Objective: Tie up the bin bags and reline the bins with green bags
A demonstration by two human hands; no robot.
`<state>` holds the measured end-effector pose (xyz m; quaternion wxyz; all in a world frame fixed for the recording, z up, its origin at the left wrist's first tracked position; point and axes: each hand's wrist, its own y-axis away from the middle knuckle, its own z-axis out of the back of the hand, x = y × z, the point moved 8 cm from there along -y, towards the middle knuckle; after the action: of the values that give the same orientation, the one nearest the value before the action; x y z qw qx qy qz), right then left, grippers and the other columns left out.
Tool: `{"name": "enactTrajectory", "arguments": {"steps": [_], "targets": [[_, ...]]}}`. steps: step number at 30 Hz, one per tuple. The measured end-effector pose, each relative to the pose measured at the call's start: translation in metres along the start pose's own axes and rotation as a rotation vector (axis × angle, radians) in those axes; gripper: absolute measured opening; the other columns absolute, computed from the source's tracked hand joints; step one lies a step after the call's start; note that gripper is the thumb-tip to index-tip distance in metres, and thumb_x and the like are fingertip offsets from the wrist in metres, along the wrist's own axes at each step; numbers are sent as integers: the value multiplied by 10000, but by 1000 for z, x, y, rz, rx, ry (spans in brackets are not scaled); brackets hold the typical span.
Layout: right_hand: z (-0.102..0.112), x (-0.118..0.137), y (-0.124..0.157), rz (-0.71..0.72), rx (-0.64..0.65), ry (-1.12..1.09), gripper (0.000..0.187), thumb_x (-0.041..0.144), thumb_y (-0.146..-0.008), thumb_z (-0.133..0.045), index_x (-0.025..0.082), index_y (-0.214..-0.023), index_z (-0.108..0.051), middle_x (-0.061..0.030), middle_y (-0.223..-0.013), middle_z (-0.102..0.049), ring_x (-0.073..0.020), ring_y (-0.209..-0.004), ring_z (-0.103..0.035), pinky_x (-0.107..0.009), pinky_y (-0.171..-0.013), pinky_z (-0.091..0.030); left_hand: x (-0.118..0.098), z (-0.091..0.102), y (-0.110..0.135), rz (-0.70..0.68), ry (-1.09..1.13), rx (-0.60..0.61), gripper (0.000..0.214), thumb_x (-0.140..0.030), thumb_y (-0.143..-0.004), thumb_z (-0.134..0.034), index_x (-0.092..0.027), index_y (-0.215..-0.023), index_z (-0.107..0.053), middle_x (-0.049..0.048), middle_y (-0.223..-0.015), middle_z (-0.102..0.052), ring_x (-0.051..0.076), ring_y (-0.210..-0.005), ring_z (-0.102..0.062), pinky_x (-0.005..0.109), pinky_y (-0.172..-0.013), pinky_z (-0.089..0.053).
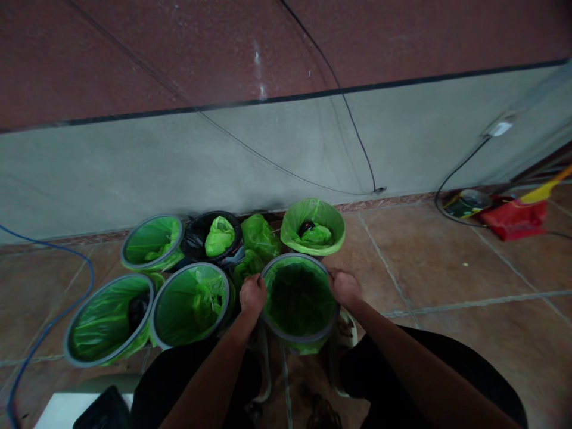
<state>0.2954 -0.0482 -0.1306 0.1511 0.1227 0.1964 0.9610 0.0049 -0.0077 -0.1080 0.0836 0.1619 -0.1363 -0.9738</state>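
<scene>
Both hands are closed on one bin (pixel 300 341): the left hand (pixel 252 295) and the right hand (pixel 345 288) clasp its grey rim (pixel 297 257) at opposite sides, roughly level with each other. Its place is between the person's feet (pixel 346 333), somewhat away from the edge of the floor (pixel 447 280) along the wall (pixel 268 158); whether its base touches the tiles, I cannot tell. For handling it well, I think both hands should press equally — and the edge of the green liner (pixel 298 298) should be pinched in the grasp, so it does not slide inward. Pulling from one side only could tilt the bin or stretch the thin plastic. About the room: at the floor's wall edge, a bin with pale green liner (pixel 313 210) sits just behind, and green bags (pixel 261 238) lie beside it. Another grey-rimmed bin (pixel 176 310) is near the left hand, so this side seems tight. Wider movement looks safer rightward — tiles extend there toward the red dustpan (pixel 513 217) and the black cable (pixel 440 193).
</scene>
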Motion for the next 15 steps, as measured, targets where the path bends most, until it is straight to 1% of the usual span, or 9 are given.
{"name": "enactTrajectory", "arguments": {"steps": [6,11,15], "targets": [[-1,-1,-2,12,-14,10,394,307,-972,-379,186,-1215,-664,-130,-1045,-736,-221,-978,-692,-270,-809,-479,-1,-3,1,-8,3,3,354,-234,-947,-438,-145,-1172,-695,160,-1095,-720,243,-1001,-687,289,-861,-475],[-2,0,-3,24,-30,-8,407,307,-981,-363,177,-1227,-659,-143,-1060,-733,-228,-972,-694,-282,-809,-479,0,-2,2,-9,-4,-8,356,-231,-951,-427,-146,-1167,-697,155,-1097,-721,231,-994,-688,274,-857,-473],[-4,2,-5,31,-29,-2,401,293,-982,-361,167,-1215,-662,-135,-1055,-734,-221,-985,-690,-278,-837,-472,0,-1,0,-7,-22,-31,348,-233,-945,-434,-150,-1147,-705,153,-1083,-723,229,-978,-691,277,-847,-482]]}}
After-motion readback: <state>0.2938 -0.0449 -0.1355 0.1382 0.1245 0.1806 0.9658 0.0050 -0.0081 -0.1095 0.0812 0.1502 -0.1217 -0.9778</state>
